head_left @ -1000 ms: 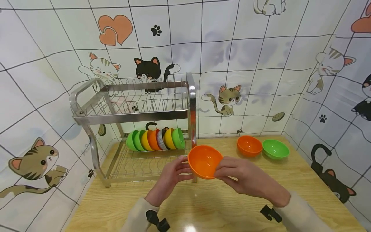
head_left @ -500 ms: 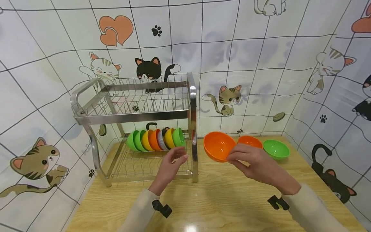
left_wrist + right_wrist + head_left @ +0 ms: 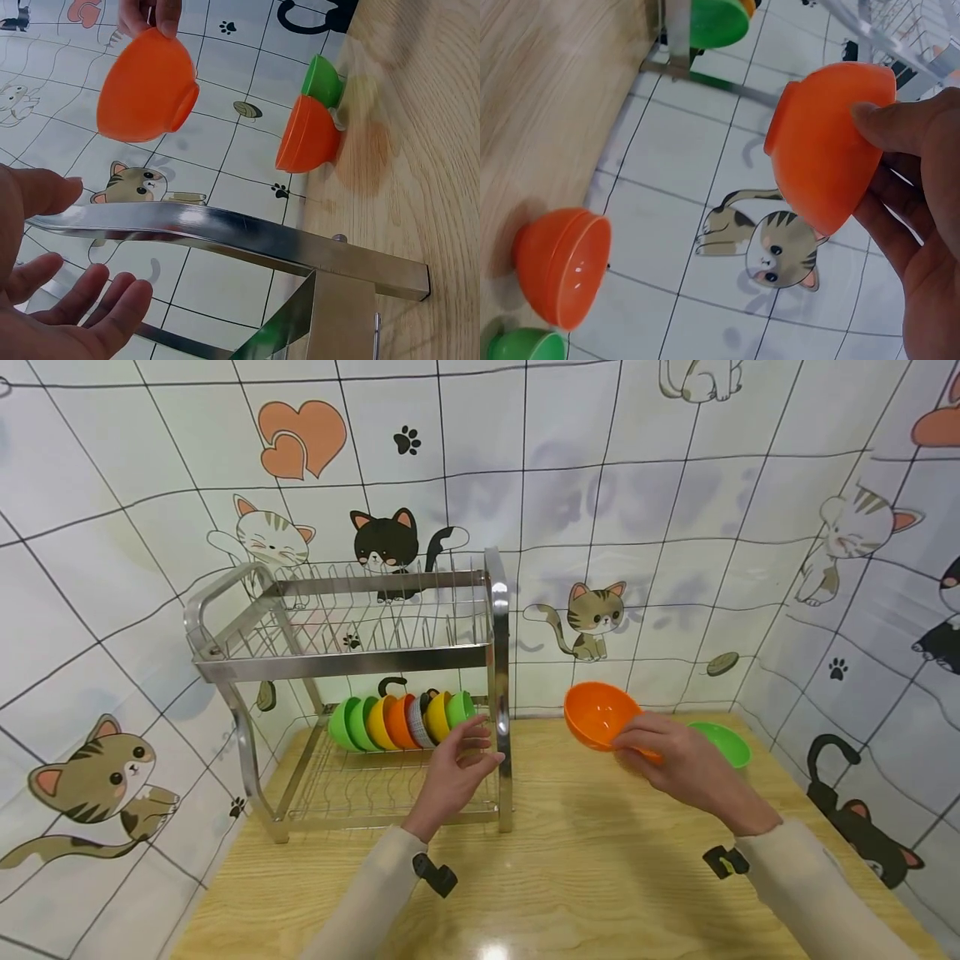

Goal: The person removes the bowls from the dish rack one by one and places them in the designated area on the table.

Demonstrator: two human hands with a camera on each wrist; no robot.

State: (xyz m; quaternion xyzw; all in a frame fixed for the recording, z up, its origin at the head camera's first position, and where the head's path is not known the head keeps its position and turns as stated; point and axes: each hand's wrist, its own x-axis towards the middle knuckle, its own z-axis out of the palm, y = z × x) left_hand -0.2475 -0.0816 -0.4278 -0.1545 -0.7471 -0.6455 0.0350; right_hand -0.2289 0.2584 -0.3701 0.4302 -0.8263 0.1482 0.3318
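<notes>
Right hand [image 3: 678,764] holding orange bowl [image 3: 597,715], left hand [image 3: 455,772] empty by rack [image 3: 341,662]

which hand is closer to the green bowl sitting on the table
Right. The right hand, holding an orange bowl, hovers beside the green bowl; the left hand is over by the dish rack.

L hand [image 3: 457,768] open, R hand [image 3: 678,764] gripping.
</notes>
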